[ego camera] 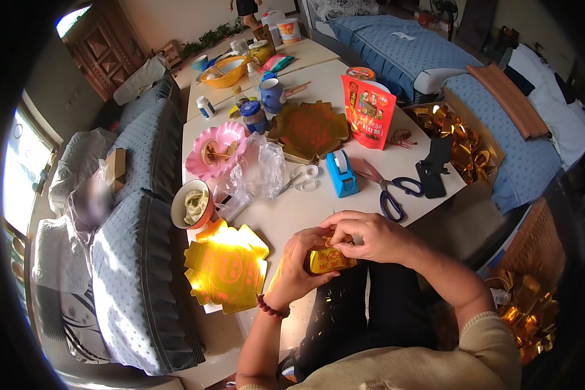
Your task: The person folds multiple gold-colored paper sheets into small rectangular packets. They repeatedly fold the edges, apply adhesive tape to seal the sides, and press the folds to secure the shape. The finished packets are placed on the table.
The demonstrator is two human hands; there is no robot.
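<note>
My left hand (295,261) wraps around a small folded piece of gold foil paper (330,261) with red print, held above my lap near the table's front edge. With thumb and forefinger, my right hand (368,236) pinches the top of the same piece. Its upper folds are partly hidden by my fingers. On the table to the left lies a stack of flat, die-cut gold foil sheets (226,268), bright with sunlight. Farther back rests another gold sheet stack (309,127).
Beyond my hands stand a blue tape dispenser (342,178), dark-handled scissors (387,184) and a red pouch (368,114). A bowl (178,207) sits left, near a pink dish (197,158). Folded gold pieces fill a cardboard box (497,158) at right. A person (247,9) stands beyond the table.
</note>
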